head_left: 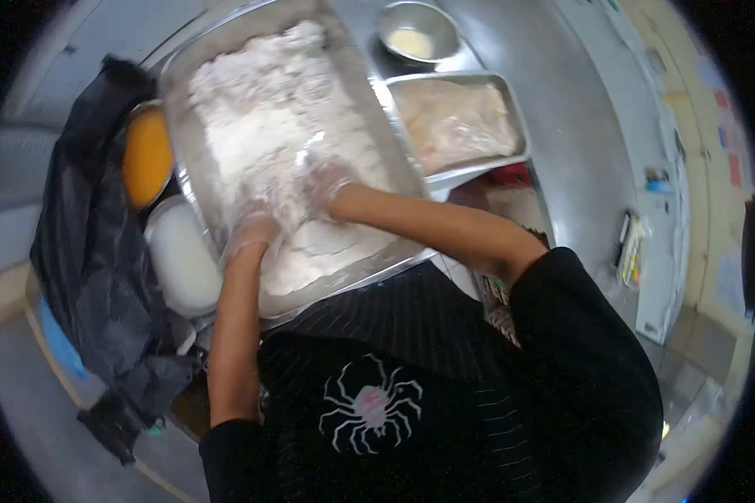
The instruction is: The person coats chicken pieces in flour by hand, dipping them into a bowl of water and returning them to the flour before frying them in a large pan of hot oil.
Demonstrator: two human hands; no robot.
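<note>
A deep metal tray holds a thick layer of white flour, with lumpy flour-coated pieces heaped at its far end. Both of my hands wear clear plastic gloves dusted white. My left hand is down in the flour near the tray's left side. Close by on the right, my right hand presses into the same flour. Flour and blur hide the fingers of both hands, so whether anything is between them does not show.
Left of the tray stand a container of orange-yellow liquid and a white tub, beside a black plastic bag. To the right are a smaller tray of pale, raw-looking pieces under clear film and a metal bowl.
</note>
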